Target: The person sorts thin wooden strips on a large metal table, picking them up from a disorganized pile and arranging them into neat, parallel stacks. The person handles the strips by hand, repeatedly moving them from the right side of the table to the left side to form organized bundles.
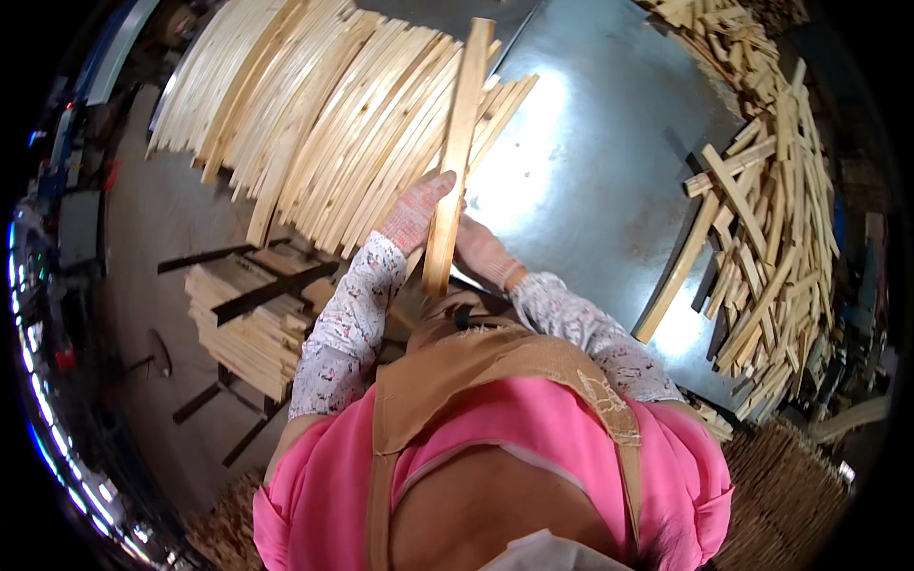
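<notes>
A long, thin wooden stick (461, 128) is standing out in front of the person's body. It is showing a flat, pale yellow-brown face, and its near end is looking a bit more orange. Its sides are running straight, and its ends are looking cut off flat. It is leaning a little, with the far end pointing up and slightly right. The left hand (415, 214) is gripping it below its middle, and the right hand (484, 252) is sitting close on its other side, with fingertips hiding behind it. Its far part is crossing in front of a row of sticks (333, 114).
</notes>
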Action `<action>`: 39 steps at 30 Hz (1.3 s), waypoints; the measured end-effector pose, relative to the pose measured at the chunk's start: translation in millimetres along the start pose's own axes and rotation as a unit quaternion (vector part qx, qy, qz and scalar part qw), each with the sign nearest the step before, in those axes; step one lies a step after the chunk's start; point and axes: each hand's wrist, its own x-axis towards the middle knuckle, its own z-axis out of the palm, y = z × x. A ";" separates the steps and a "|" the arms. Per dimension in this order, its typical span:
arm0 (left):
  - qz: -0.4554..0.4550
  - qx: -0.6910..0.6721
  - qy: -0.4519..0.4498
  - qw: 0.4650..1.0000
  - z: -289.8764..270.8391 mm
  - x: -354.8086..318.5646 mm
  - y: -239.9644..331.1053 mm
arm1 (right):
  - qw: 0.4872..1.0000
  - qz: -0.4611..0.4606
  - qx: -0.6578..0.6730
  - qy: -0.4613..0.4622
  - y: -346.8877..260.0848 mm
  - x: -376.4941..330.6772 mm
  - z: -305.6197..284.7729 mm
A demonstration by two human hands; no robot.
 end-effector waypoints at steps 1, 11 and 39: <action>-0.017 0.005 0.023 1.000 7.0 11.7 4.8 | 0.982 0.047 0.180 0.042 -20.1 -26.3 -20.8; 0.069 0.129 -0.085 0.986 181.6 58.1 -28.2 | 0.861 0.033 -0.208 0.462 64.7 -88.8 -300.8; 0.005 0.149 -0.082 0.986 393.4 162.9 -123.6 | 0.751 0.291 -0.216 0.552 271.9 -240.2 -431.9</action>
